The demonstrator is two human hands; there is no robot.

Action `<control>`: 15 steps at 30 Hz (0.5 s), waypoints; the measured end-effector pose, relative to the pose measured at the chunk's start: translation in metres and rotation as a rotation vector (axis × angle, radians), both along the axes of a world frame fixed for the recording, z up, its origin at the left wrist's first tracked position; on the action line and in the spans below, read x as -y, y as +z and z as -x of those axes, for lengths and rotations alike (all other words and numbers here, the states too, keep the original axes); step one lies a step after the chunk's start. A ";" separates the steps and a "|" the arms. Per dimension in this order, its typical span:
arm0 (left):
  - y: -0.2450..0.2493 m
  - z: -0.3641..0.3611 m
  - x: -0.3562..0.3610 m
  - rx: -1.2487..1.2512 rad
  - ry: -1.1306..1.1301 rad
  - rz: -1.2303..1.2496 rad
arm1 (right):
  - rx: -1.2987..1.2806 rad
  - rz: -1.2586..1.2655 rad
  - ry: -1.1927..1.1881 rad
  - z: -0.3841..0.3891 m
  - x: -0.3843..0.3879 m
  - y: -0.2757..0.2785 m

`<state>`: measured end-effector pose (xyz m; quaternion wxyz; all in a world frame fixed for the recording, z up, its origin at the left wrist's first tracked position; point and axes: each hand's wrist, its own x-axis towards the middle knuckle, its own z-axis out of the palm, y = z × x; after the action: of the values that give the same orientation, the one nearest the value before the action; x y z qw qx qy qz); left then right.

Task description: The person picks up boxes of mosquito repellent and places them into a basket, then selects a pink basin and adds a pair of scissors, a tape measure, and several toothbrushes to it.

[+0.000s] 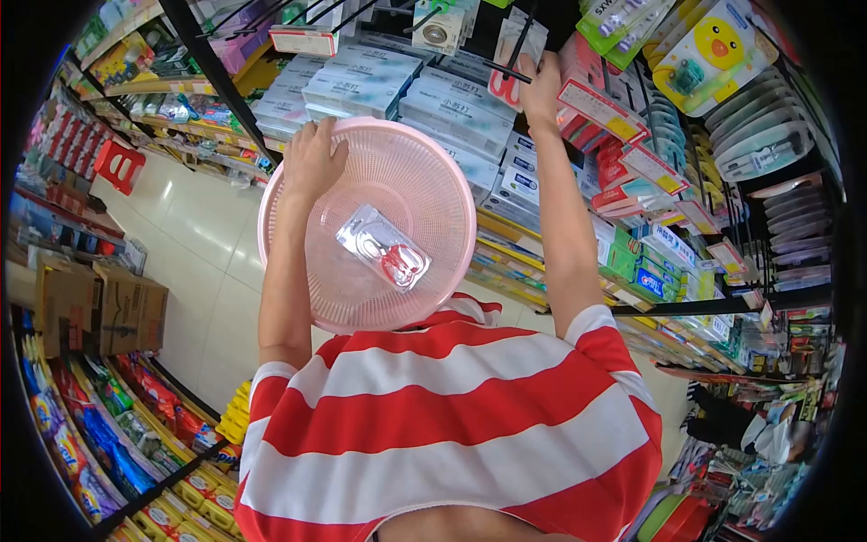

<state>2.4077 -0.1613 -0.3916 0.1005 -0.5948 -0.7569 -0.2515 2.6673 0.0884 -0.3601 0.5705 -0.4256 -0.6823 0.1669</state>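
Note:
My left hand [313, 161] is closed over the left rim of a round pink plastic basket [462, 212], which is held in front of my body. Inside the basket lies a clear blister pack [366, 242] with a red looped item in it; its exact kind is hard to make out. My right hand [540, 90] reaches up to the shelf rack, its fingers closed at the edge of a similar hanging blister pack [521, 43] with red loops at its lower end. A black display hook [508, 72] runs beside these fingers.
Stacked toothpaste boxes [456, 113] fill the shelf behind the basket. Carded goods hang on hooks at the right, including a yellow duck card [718, 50]. Price tags [603, 110] jut out below them. Cardboard boxes [131, 312] and a red stool [119, 166] stand at the left.

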 end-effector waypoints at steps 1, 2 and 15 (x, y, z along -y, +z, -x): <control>-0.001 0.000 0.001 0.003 0.002 -0.001 | -0.038 0.032 0.058 -0.003 0.002 -0.002; -0.002 0.000 0.001 0.003 -0.002 -0.007 | -0.075 0.065 0.115 -0.007 0.009 -0.002; -0.006 -0.003 -0.009 -0.006 -0.034 -0.029 | -0.093 0.286 0.391 -0.040 0.122 0.042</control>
<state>2.4109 -0.1520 -0.3972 0.1070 -0.6069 -0.7425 -0.2624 2.7075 -0.0337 -0.3178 0.4921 -0.3537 -0.6941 0.3885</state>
